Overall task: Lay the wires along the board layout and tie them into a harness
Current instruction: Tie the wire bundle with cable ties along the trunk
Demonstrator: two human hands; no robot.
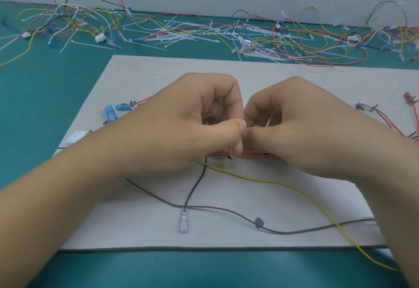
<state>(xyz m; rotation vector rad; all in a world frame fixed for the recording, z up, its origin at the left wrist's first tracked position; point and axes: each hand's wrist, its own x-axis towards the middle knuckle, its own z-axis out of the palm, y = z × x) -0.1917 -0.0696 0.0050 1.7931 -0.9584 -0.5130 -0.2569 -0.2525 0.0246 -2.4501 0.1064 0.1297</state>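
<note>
My left hand (192, 122) and my right hand (292, 124) meet over the middle of the grey board (260, 199), fingers curled, thumbs touching. Both pinch at a bundle of red wires (256, 154) that runs left to right under them; what lies between the fingertips is hidden. A black wire (195, 188) drops from the bundle to a clear terminal (183, 222). A yellow wire (294, 188) trails off to the lower right, and a grey wire (226, 209) crosses the board's front. Blue terminals (113, 112) and a white connector (77, 136) lie at the board's left edge.
A loose white cable tie (154, 73) lies on the board's far part. Behind the board, the teal mat (56, 88) holds a pile of white cable ties (186, 34) and tangled spare wires (68, 22). More red wires and connectors (390, 119) sit at the board's right edge.
</note>
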